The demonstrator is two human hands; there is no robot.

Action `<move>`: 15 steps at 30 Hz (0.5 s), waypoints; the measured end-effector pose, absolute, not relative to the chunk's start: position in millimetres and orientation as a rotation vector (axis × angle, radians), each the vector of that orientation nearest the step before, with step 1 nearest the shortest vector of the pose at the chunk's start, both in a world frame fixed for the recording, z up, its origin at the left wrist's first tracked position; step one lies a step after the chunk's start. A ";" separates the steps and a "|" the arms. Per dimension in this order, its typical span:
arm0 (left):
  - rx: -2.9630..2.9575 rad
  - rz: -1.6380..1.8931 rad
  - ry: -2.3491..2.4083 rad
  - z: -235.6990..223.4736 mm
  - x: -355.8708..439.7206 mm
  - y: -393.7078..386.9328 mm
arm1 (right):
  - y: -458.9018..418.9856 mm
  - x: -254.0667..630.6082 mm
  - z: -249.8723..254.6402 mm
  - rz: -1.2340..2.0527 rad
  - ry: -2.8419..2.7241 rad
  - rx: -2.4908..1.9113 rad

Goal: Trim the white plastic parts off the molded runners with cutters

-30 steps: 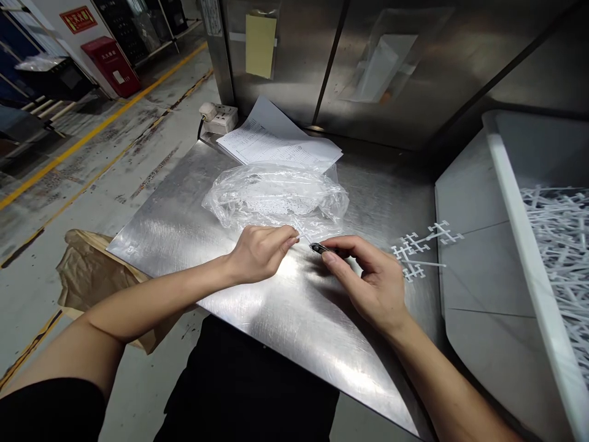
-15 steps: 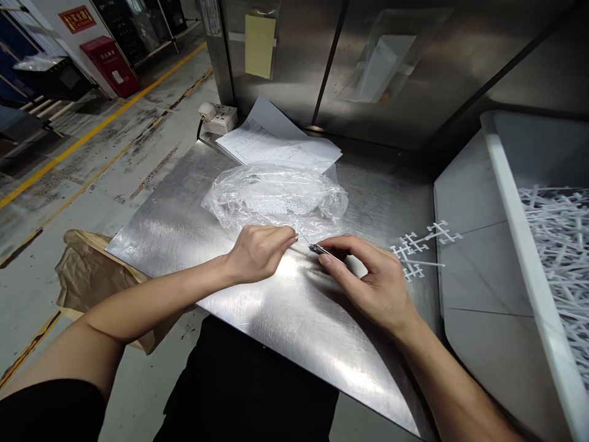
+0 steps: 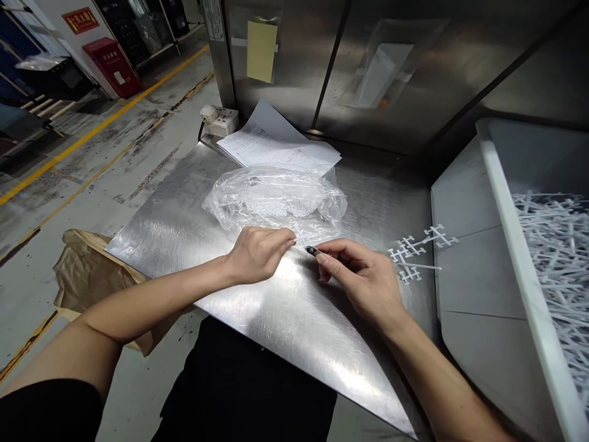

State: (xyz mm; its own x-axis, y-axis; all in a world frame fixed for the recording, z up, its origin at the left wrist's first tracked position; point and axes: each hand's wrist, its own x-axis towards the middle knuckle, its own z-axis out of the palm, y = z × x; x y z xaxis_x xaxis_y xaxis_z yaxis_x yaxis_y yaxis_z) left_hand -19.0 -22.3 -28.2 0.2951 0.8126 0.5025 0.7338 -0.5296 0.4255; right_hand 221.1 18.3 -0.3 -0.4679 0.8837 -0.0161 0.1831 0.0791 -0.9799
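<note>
My left hand [image 3: 264, 253] is closed in a pinch on a thin white plastic piece [image 3: 299, 239] that sticks out to the right of the fingertips. Most of that piece is hidden by the fingers. My right hand [image 3: 363, 270] is closed around a small dark metal tool [image 3: 313, 250] that looks like nippers, its tip pointing left at the white piece. Whether the tip touches the piece I cannot tell. Both hands are just above the metal table [image 3: 257, 307]. A crumpled clear plastic bag [image 3: 276, 199] with small bits in it lies right behind them.
White branched plastic sprues [image 3: 414, 248] lie to the right of my right hand. Beyond them stands a large grey bin [image 3: 501, 202] filled with white sprues [image 3: 552, 245]. Papers [image 3: 276, 138] and a power socket [image 3: 221, 121] sit at the back; a brown bag [image 3: 92, 276] hangs low left.
My right hand has moved slightly left with the tool, bringing its tip closer to my left fingertips. The left hand has barely moved.
</note>
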 end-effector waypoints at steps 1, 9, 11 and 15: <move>2.402 1.023 1.469 -28.3 -19.3 -22.4 | 17.1 219.9 -0.5 1.463 -1.701 -1.065; 2.196 0.873 1.500 -24.1 -20.2 -21.1 | 13.8 217.6 -1.7 1.597 -1.551 -1.113; 2.165 0.852 1.495 -23.1 -20.4 -21.0 | 13.4 217.2 -2.0 1.616 -1.527 -1.121; 2.122 0.856 1.485 -22.2 -20.4 -21.0 | 14.1 216.9 -2.5 1.603 -1.510 -1.105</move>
